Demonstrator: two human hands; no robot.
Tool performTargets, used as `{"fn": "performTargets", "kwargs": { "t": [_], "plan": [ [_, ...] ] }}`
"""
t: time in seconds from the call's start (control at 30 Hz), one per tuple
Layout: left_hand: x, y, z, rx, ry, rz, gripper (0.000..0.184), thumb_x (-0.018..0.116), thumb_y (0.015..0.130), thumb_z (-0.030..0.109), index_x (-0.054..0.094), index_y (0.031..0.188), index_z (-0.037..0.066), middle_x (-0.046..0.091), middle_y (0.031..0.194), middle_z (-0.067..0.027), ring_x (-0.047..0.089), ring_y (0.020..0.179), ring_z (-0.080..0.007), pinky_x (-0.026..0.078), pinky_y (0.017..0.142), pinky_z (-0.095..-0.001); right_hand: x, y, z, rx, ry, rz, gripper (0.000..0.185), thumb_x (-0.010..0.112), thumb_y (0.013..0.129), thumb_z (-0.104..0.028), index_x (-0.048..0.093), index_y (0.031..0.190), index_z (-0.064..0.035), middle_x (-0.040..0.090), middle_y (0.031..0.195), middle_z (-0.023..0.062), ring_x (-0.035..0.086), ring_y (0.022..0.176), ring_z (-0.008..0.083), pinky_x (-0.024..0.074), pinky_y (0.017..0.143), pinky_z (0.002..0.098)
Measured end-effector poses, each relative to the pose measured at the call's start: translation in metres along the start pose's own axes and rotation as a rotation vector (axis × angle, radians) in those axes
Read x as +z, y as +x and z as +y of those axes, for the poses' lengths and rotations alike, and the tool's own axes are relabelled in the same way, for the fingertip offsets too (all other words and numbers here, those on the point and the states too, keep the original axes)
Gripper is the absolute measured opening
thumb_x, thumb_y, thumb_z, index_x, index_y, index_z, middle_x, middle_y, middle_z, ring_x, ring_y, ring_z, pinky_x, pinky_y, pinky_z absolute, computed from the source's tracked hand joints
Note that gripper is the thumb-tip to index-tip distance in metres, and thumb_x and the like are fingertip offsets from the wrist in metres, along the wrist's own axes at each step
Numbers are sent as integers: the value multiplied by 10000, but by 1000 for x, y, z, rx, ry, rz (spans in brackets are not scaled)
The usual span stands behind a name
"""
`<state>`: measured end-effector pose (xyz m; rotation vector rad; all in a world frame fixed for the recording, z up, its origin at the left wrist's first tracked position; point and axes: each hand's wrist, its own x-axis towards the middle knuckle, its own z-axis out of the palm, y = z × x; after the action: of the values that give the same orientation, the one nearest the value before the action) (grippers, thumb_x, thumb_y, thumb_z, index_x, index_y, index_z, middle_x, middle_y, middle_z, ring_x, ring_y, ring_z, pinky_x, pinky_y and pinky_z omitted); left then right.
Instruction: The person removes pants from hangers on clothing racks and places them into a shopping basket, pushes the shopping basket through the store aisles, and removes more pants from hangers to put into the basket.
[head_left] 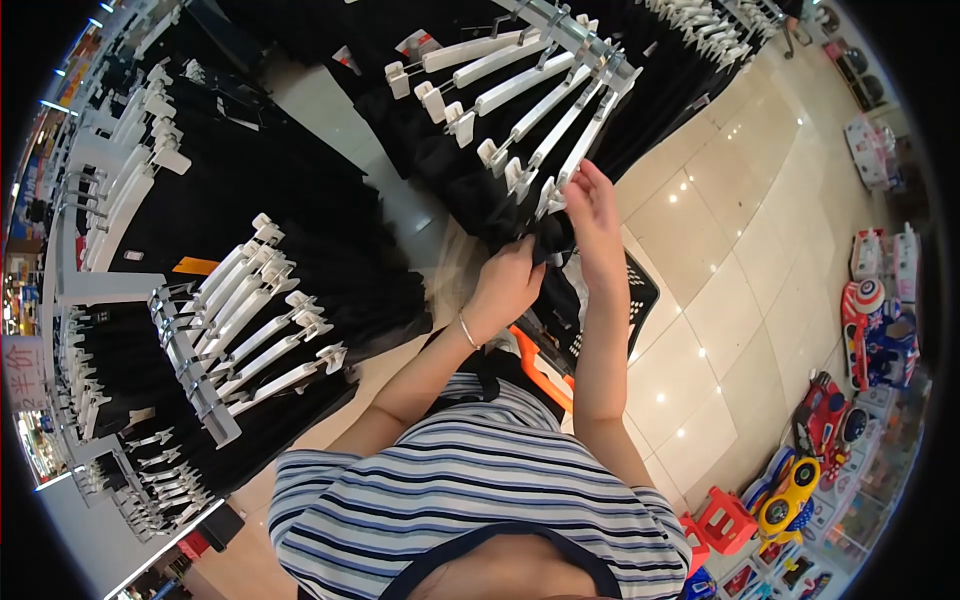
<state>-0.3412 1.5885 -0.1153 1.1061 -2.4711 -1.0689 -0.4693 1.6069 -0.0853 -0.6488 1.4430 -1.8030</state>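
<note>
My left hand (504, 290), with a bracelet at the wrist, is closed on the dark cloth of a black garment (555, 238). Just to the right and higher up, my right hand (592, 215) has its fingers bent around the end clip of a white clip hanger (583, 150). This hanger is the outermost of several on a metal rail (575, 35), and black clothes hang below them. Part of the garment is hidden behind my hands. Below my right forearm is a black basket (640, 290) with holes, and an orange handle (540, 370) shows beside it.
To the left, another metal arm (190, 370) carries several white hangers (240, 300) with black clothes (340, 260). A tiled floor (720, 260) stretches along the right. Beyond it stand boxed toys, a yellow toy (790, 495) and a red plastic crate (727, 520).
</note>
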Motion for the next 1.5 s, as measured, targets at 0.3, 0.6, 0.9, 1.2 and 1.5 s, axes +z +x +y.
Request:
{"fn": "performTargets", "kwargs": {
  "t": [0.3,0.6,0.9,1.2,1.5],
  "plan": [
    [-89,-34,55,118,-644,-294,376,448,900,233,494,1168,-27,569,1102,-177,565,1000,-279,434,840,-349,-29,-8,-14,132,111,103,471,564,712,-105,477,1156,26,482,824,-3,459,738,68,371,659,187],
    [-142,-80,146,1046,-1862,-783,657,320,897,474,374,1196,-108,382,1252,-230,368,1186,-319,261,996,-413,-64,-49,-57,-40,11,134,630,442,726,-296,434,1189,130,476,816,24,492,725,70,392,620,159],
    [-153,-74,115,1148,-1703,-797,530,343,926,401,506,1138,-56,490,1191,-186,417,1150,-328,269,981,-415,-103,-99,-70,-185,-222,702,470,478,768,-215,519,1149,57,524,866,37,485,829,106,359,798,212],
    [-108,-53,60,888,-1292,-56,308,554,853,261,600,697,0,645,844,-150,622,646,-228,493,566,-310,-174,-135,38,131,-869,969,635,624,650,-141,382,1192,86,505,1042,193,540,873,254,431,796,336],
    [0,16,-41,-54,-154,363,310,623,807,162,493,995,-48,529,718,-175,529,622,-285,443,606,-350,-197,-168,284,787,-912,769,463,628,651,-262,559,936,95,610,805,221,604,781,351,467,755,424]
  ]
}}
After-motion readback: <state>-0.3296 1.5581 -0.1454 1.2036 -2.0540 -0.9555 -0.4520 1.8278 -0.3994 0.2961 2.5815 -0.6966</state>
